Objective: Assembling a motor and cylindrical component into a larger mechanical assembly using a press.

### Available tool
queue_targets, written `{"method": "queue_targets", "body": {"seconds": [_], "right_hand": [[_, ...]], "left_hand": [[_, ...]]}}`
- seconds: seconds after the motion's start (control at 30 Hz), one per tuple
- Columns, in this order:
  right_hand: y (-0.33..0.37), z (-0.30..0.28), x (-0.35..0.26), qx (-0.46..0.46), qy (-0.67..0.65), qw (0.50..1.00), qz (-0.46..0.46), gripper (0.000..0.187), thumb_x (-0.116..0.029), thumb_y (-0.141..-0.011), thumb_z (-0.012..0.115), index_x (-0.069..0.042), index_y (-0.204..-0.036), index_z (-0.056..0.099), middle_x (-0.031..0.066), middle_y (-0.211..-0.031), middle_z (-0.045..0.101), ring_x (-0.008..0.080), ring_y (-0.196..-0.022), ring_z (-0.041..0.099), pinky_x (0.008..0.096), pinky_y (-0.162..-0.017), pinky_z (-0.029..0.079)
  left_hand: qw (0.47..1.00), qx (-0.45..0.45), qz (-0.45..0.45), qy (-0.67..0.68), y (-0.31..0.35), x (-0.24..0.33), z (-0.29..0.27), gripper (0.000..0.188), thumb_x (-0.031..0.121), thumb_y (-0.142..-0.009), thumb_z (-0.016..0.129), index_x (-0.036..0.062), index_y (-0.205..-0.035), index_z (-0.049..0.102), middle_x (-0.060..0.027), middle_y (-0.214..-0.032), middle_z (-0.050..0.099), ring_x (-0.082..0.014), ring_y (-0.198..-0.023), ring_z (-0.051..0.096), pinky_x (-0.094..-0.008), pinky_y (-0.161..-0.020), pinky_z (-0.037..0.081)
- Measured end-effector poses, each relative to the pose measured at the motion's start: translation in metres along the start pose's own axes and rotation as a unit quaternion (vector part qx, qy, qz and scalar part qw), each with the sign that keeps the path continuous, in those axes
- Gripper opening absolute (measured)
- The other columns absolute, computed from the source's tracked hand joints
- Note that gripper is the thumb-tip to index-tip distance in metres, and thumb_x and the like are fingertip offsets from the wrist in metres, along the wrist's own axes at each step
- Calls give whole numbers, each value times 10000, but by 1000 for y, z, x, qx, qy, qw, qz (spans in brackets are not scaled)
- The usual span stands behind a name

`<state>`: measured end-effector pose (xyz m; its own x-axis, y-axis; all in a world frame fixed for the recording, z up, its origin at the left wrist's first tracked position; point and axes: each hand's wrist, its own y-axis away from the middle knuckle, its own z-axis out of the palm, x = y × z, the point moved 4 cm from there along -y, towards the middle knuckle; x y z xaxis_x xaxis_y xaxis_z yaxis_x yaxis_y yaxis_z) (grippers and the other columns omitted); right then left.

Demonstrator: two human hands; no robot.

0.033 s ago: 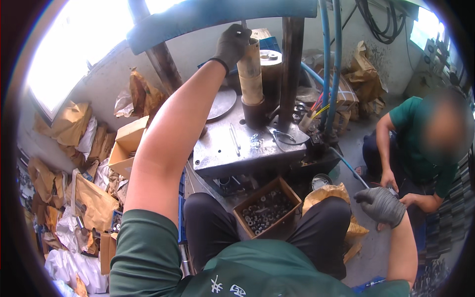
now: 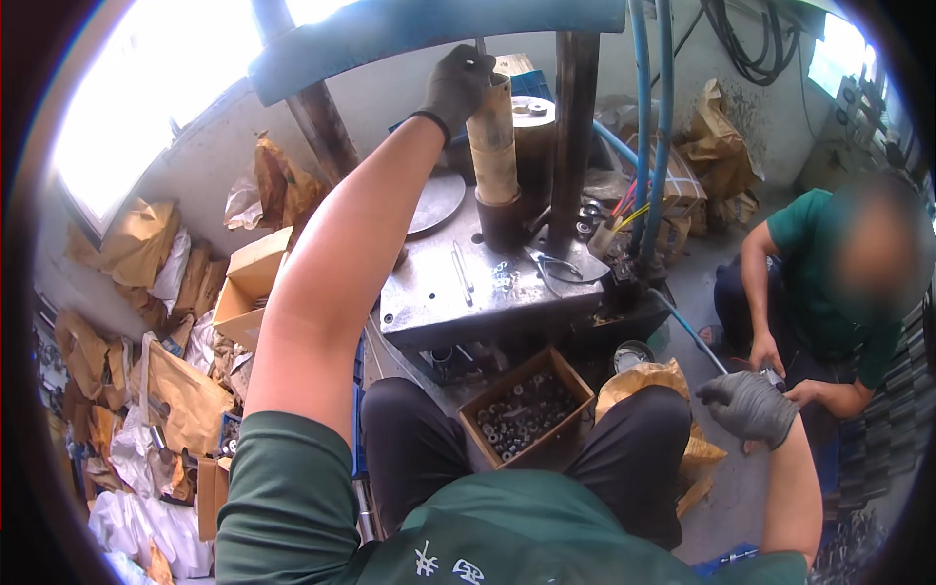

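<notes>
My left hand, in a dark grey glove, reaches up to the top of a pale upright tube. Its fingers are curled at the tube's rim, beside a thin metal rod that comes down from above; what they pinch is hidden. The tube stands in a dark round base on a steel press table. Off to the right, my gloved right hand is closed around the end of a slanting lever, blue with a bare metal end. Pliers and a slim metal rod lie on the table.
A blue crossbeam spans the dark press columns. Between my knees stands a wooden box of small metal rings. A co-worker sits close by my right hand. Paper bags and cartons crowd the left; blue hoses hang right.
</notes>
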<state>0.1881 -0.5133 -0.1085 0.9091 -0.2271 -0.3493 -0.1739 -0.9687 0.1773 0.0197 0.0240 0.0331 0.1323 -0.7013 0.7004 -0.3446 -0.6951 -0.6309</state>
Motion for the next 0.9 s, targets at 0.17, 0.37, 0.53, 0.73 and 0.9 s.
{"method": "queue_targets", "body": {"seconds": [0.17,0.37,0.53,0.73,0.9], "right_hand": [[-1,4,6,-27,29,999,-12,249,-189,-918,633,-54,-1092,749,182,-984,753,374,-929,727,453,-847,575],[-2,-5,4,64,-44,997,24,216,-123,-914,632,-49,-1089,736,189,-994,740,376,-939,717,431,-851,575],[-32,-77,-14,363,35,931,-30,183,-28,-901,641,-20,-1072,705,204,-971,714,379,-927,711,436,-840,557],[-121,-156,-10,586,89,789,-160,143,-102,-945,656,-59,-1073,706,202,-995,720,388,-909,717,445,-791,565],[-164,-184,4,585,116,791,-134,153,-156,-953,643,-85,-1064,722,193,-1018,728,386,-935,717,455,-819,573]], "left_hand": [[1000,-7,14,-1,2,-8,4,297,302,-933,732,28,-1046,740,-140,-860,769,-207,-808,730,-358,-778,570],[999,-25,3,-42,-2,-22,0,335,355,-880,809,54,-1025,780,-92,-884,765,-187,-785,663,-355,-786,541],[997,-24,5,-72,5,-8,5,341,348,-875,811,51,-1039,779,-95,-877,768,-193,-792,678,-352,-788,541],[996,-35,11,-78,1,-8,-2,325,345,-902,780,58,-1055,775,-112,-884,772,-202,-803,697,-367,-792,545],[996,19,31,-83,15,3,1,249,257,-969,674,38,-1058,753,-187,-952,770,-329,-907,740,-408,-836,553]]}}
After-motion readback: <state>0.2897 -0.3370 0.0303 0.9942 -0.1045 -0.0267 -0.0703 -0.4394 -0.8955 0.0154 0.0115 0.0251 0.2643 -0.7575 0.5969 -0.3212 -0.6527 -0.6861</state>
